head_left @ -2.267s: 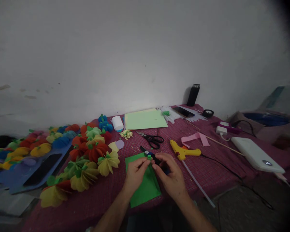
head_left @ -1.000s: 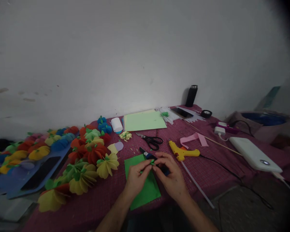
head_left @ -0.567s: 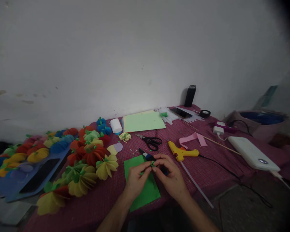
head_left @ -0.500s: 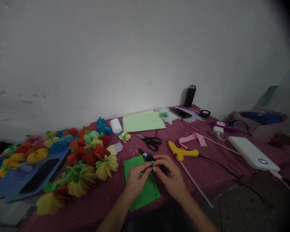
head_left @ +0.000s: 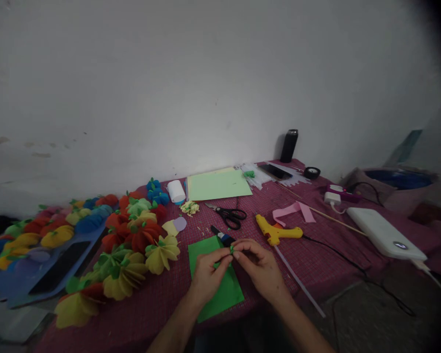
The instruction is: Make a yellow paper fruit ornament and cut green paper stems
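A small green piece [head_left: 232, 249], paper or felt, is pinched between the fingertips of my left hand [head_left: 210, 272] and my right hand [head_left: 259, 267]. Both hands are closed on it, and the fingers partly cover it. Below them a bright green sheet [head_left: 224, 291] lies on the table. Just beyond my fingertips is a dark-handled utility knife [head_left: 225, 238], its handle partly hidden by my right hand. Black scissors [head_left: 231, 214] lie further back. To the right of my right hand rests a yellow glue gun [head_left: 277, 231] with a clear glue stick [head_left: 299, 282] trailing from it.
Colourful pumpkin-like paper shapes [head_left: 145, 235] crowd the left side. At the back are pale green sheets [head_left: 220, 185], a phone [head_left: 275, 171] and a black bottle [head_left: 289, 146]. A pink ribbon [head_left: 294, 211], a thin stick [head_left: 334, 219] and a white power bank [head_left: 384, 233] lie to the right.
My right hand's fingers have shifted slightly around the small green piece, and more of it shows. My left hand stays almost in place. The things on the table have not moved.
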A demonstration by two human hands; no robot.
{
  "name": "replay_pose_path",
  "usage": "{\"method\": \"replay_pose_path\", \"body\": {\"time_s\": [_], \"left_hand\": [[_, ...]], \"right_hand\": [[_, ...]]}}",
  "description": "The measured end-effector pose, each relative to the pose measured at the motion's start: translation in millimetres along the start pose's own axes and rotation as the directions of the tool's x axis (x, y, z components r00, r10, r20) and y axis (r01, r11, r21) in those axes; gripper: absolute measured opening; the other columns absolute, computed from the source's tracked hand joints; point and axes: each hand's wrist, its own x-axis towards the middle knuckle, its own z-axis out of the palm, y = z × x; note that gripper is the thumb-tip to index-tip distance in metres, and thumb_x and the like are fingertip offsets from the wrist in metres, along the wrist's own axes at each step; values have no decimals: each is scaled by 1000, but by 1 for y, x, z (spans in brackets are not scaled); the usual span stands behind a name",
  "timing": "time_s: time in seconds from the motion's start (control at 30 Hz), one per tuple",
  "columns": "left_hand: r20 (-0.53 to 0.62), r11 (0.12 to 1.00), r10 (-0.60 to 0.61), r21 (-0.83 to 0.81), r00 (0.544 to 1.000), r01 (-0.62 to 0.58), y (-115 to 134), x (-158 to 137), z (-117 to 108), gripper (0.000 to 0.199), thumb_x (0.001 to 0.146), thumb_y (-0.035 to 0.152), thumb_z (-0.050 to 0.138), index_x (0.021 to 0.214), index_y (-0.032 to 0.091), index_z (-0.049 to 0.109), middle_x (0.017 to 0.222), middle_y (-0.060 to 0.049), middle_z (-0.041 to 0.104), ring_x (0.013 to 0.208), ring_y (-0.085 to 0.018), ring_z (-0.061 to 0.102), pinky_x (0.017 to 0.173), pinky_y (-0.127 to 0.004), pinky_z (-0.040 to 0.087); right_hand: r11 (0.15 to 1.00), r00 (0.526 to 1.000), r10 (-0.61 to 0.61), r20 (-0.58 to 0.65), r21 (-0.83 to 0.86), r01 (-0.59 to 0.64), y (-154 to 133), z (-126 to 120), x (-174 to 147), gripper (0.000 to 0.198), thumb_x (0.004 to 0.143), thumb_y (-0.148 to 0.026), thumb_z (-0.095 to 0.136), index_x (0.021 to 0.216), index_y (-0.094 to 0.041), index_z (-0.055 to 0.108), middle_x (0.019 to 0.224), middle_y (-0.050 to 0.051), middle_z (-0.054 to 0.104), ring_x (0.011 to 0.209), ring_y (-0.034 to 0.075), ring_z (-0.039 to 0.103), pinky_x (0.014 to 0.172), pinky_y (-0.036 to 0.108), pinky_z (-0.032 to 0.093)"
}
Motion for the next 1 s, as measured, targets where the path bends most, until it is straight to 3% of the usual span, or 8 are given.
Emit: {"method": "replay_pose_path", "body": {"time_s": [0.33,0.5,0.67,0.87,1.0], "left_hand": [[25,1000,-32,0,999,32,4,0,0,22,84,27,53,89,17,72,68,-1,66,58,-12,55,55,-20,43],[42,998,-54,-30,998,56,7,1,0,21,83,27,53,88,18,72,74,-1,68,63,-13,57,59,-21,44],[84,992,-81,-94,993,89,10,2,0,21,82,28,53,84,17,71,73,-2,67,66,-15,57,63,-22,45],[136,985,-122,-107,983,137,9,2,-4,32,85,36,49,69,15,68,60,0,60,56,-12,50,53,-20,38],[83,957,-159,-234,984,174,6,4,-6,33,81,43,53,81,14,68,68,-2,63,62,-14,53,58,-22,40]], "right_hand": [[995,994,100,-38,31,-99,5,2,-2,8,76,-27,63,82,-21,62,73,1,62,69,15,58,62,27,49],[984,989,126,-79,134,-115,2,4,-2,21,73,-25,66,92,-21,56,77,1,64,71,14,59,65,27,49],[948,972,210,-103,265,-177,-3,7,1,28,69,-28,69,90,-22,53,69,-2,61,60,13,56,55,25,48],[880,949,292,-120,423,-217,-5,6,7,27,65,-26,71,86,-24,53,64,-6,56,52,10,51,50,22,44],[870,941,319,-114,428,-243,-8,6,9,29,61,-24,74,83,-22,56,63,-6,57,56,10,51,54,21,41]]}}
